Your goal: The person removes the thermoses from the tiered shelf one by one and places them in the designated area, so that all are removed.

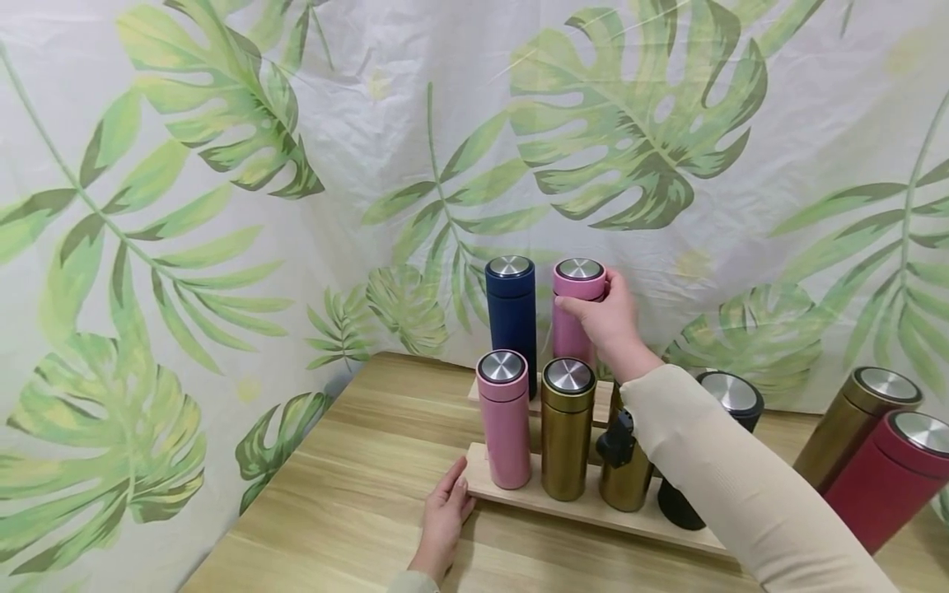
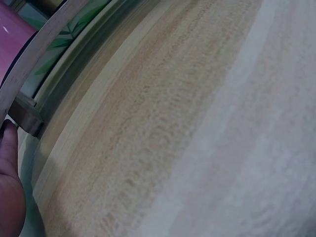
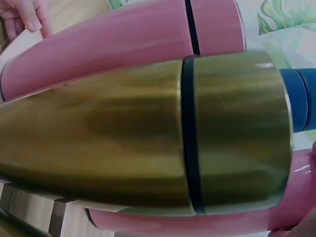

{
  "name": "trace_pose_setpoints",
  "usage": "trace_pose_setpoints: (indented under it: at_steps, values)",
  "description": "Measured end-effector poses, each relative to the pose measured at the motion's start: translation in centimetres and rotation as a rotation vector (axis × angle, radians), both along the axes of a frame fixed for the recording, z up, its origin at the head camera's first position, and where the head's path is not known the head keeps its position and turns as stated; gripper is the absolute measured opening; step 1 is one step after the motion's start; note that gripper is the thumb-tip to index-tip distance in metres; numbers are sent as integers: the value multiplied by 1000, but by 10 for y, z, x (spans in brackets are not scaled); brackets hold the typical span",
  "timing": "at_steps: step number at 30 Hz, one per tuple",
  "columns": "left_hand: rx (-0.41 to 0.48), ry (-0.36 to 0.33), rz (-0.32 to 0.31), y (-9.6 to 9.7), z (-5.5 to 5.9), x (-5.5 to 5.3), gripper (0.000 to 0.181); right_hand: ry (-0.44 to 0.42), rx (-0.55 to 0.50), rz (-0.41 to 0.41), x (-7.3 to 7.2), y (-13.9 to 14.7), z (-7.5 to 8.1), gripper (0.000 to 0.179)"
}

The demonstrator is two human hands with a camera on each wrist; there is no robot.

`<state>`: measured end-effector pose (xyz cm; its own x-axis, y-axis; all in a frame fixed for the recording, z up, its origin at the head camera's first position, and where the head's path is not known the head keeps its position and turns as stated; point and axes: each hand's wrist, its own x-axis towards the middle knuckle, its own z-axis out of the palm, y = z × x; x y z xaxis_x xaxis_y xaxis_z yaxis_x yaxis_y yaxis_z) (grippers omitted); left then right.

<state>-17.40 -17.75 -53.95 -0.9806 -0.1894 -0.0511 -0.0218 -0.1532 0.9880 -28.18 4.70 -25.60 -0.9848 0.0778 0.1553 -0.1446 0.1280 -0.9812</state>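
In the head view my right hand (image 1: 611, 317) grips a pink thermos bottle (image 1: 571, 329) near its lid, in the back row. Part of that pink bottle also lies at the bottom of the right wrist view, behind a gold thermos (image 3: 108, 133). Low at the front, my left hand (image 1: 443, 515) holds the left end of a wooden stepped stand (image 1: 478, 473); its fingers lie along the board's end. A second pink thermos (image 1: 504, 436) and a gold one (image 1: 567, 445) stand upright on the front board. Next to the held bottle is a dark blue thermos (image 1: 511, 321).
Another gold thermos (image 1: 626, 482) and a black one (image 1: 734, 395) are partly hidden by my right forearm. At the far right a gold bottle (image 1: 853, 428) and a red bottle (image 1: 897, 478) stand close together. A leaf-patterned cloth (image 1: 334, 165) hangs behind the wooden table (image 1: 334, 494).
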Motion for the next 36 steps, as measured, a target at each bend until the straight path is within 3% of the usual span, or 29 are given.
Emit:
trace_pose_setpoints:
  at_steps: [15,36]
  values:
    - [2,-2,-14,0,-2,0,44,-6,33,-101,3,2,4,72]
    - [-10,14,-6,-1,0,0,44,47,-1,-168,10,20,14,73]
